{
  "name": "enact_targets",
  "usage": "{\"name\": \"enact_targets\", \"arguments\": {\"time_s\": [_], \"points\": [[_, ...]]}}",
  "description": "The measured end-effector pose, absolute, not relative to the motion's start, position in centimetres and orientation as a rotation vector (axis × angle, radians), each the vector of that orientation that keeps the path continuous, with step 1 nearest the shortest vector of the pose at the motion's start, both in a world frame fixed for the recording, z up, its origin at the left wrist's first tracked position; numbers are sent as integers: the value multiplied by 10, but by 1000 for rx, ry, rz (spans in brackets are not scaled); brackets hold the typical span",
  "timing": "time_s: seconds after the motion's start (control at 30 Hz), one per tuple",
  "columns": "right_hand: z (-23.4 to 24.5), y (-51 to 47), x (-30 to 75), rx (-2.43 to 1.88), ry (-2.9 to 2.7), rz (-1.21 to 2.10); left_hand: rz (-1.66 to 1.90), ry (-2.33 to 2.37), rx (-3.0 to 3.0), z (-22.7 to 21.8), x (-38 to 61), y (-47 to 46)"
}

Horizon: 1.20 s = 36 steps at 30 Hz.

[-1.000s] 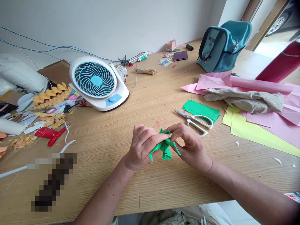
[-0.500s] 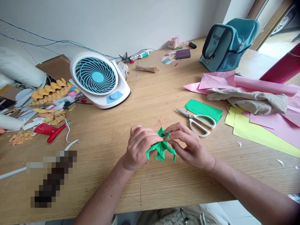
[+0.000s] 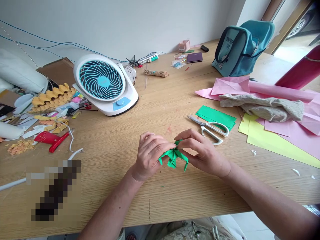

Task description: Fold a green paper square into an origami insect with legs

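Between my hands, just above the table's front part, is a green folded paper piece (image 3: 172, 159) with several pointed arms that hang and curl downward. My left hand (image 3: 152, 153) grips it from the left, thumb and fingers closed on its edge. From the right, my right hand (image 3: 201, 151) pinches its upper part, and the fingers hide much of that side. White-handled scissors (image 3: 215, 130) lie beyond my right hand, blades pointing left. They rest partly on flat green paper sheets (image 3: 216, 116).
A white and blue fan (image 3: 103, 81) stands at the back left. Left of it lie paper scraps and a red glue gun (image 3: 53, 140) with a white cord. Pink paper (image 3: 231, 86), yellow paper (image 3: 265, 140) and a grey glove-like cloth (image 3: 275, 106) lie right, below a teal bag (image 3: 240, 50).
My right hand has moved slightly left and closed over the upper part of the green paper piece, which now shows less. The piece has tilted a little. The view has shifted slightly.
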State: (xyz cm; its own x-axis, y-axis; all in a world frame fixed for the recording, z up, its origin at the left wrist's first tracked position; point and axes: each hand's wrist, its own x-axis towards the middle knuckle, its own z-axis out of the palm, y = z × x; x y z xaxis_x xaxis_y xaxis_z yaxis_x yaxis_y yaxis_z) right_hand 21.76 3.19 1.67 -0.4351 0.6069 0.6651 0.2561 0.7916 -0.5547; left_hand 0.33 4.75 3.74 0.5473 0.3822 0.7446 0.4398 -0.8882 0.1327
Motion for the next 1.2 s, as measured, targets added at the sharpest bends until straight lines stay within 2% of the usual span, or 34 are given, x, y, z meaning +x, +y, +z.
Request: {"name": "enact_targets", "arguments": {"time_s": [0.67,0.93,1.2], "points": [[19,31,217,-712,-2030,442,-1352,-722,-2934,34,2,54],[15,32,215,-739,-1941,456,-1501,-996,-3083,34,2,54],[15,33,211,-807,-1919,525,-1692,-1514,-3070,19,9,52]]}}
